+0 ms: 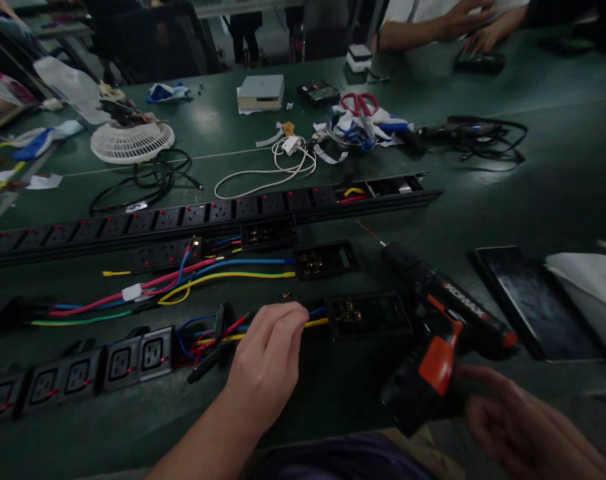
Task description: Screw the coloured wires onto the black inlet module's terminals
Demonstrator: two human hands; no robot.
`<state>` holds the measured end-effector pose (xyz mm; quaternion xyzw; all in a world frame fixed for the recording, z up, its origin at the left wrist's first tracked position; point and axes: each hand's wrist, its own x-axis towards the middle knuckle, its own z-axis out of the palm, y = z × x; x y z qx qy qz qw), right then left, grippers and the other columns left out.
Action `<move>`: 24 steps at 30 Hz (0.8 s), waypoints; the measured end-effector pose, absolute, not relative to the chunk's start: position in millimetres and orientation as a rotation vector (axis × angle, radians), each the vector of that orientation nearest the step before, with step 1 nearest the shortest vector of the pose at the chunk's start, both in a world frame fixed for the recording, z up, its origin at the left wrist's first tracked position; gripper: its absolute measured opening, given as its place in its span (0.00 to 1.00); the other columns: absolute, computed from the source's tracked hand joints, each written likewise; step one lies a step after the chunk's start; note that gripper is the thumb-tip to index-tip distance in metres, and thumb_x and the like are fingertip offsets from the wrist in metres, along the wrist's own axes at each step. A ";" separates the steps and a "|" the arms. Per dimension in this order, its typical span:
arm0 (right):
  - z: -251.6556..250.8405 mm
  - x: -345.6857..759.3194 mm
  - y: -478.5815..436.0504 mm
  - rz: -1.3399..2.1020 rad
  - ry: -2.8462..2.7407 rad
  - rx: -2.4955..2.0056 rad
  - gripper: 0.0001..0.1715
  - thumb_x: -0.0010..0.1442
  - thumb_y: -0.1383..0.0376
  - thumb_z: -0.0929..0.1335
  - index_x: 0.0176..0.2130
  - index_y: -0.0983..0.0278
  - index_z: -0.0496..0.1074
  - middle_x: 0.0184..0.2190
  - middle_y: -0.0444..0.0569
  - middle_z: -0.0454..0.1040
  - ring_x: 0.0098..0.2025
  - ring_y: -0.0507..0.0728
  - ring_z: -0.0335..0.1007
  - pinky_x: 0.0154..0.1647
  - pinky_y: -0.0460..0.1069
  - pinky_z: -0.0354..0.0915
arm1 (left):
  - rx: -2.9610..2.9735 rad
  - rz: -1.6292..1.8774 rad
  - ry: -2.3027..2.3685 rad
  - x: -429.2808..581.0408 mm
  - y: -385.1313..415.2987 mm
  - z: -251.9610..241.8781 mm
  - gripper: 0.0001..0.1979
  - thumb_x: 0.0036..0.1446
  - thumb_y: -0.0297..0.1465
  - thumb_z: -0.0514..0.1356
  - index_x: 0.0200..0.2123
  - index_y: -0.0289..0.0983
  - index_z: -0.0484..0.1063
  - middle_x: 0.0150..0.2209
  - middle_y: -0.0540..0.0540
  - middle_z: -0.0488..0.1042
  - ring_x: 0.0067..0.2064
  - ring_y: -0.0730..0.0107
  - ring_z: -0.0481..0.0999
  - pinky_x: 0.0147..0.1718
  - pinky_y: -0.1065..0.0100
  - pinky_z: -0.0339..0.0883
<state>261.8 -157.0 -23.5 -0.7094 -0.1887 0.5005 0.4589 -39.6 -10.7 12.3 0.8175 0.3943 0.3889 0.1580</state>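
Note:
My left hand (267,353) is closed, its fingers curled over the wires in front of a black socket module (370,317). Whatever the fingertips hold is hidden. A blue wire (317,312) and a yellow wire (315,323) come out past the fingers into the module, which shows brass terminals. A red wire (237,325) runs up to the hand from the left. My right hand (517,413) is at the lower right, slightly blurred, fingers loosely apart beside the grip of a black and orange cordless screwdriver (440,347). The screwdriver lies on the table with its long bit pointing up-left.
A row of black outlets (77,377) lies at the left; a long power strip (217,213) crosses behind. A second wired module (327,260) sits between. Tablet (537,300) at right, red-handled scissors (360,105) and white fan cage (133,141) farther back. A co-worker's hands (475,30) are across the table.

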 end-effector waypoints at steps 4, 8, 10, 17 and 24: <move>-0.1 239.7 -136.6 1.158 -0.457 -1.687 0.36 0.59 0.46 0.66 0.56 0.69 0.72 0.44 0.61 0.72 0.48 0.62 0.72 0.53 0.52 0.70 | 2.235 1.016 0.831 -21.1 -33.3 18.6 0.17 0.62 0.16 0.53 0.50 0.36 0.67 0.46 0.42 0.73 0.50 0.66 0.73 0.51 0.65 0.71; 11.7 235.7 -136.4 1.197 -0.376 -1.636 0.37 0.55 0.48 0.71 0.55 0.68 0.71 0.53 0.62 0.67 0.56 0.66 0.66 0.54 0.54 0.69 | 2.195 0.920 0.719 20.8 -57.1 26.2 0.13 0.64 0.20 0.48 0.45 0.35 0.69 0.38 0.42 0.71 0.41 0.65 0.72 0.52 0.56 0.71; 14.2 238.2 -138.8 1.218 -0.222 -1.602 0.41 0.46 0.51 0.76 0.55 0.66 0.70 0.56 0.61 0.64 0.56 0.67 0.65 0.51 0.52 0.70 | 2.221 0.835 0.843 42.2 -65.5 27.8 0.13 0.62 0.19 0.48 0.41 0.35 0.70 0.35 0.43 0.68 0.38 0.64 0.70 0.48 0.54 0.72; 23.7 235.8 -136.6 1.218 0.222 -1.473 0.54 0.34 0.61 0.81 0.59 0.67 0.66 0.58 0.60 0.63 0.57 0.68 0.64 0.49 0.53 0.72 | 2.524 0.552 0.970 79.6 -70.2 27.4 0.04 0.61 0.26 0.57 0.40 0.33 0.66 0.37 0.42 0.67 0.38 0.58 0.68 0.35 0.54 0.75; 21.9 238.3 -132.2 1.272 0.253 -1.437 0.56 0.33 0.61 0.80 0.60 0.62 0.66 0.58 0.59 0.63 0.58 0.70 0.63 0.51 0.56 0.70 | 2.422 0.618 1.018 82.1 -68.2 32.2 0.07 0.58 0.20 0.59 0.38 0.35 0.65 0.37 0.44 0.67 0.37 0.61 0.69 0.28 0.62 0.72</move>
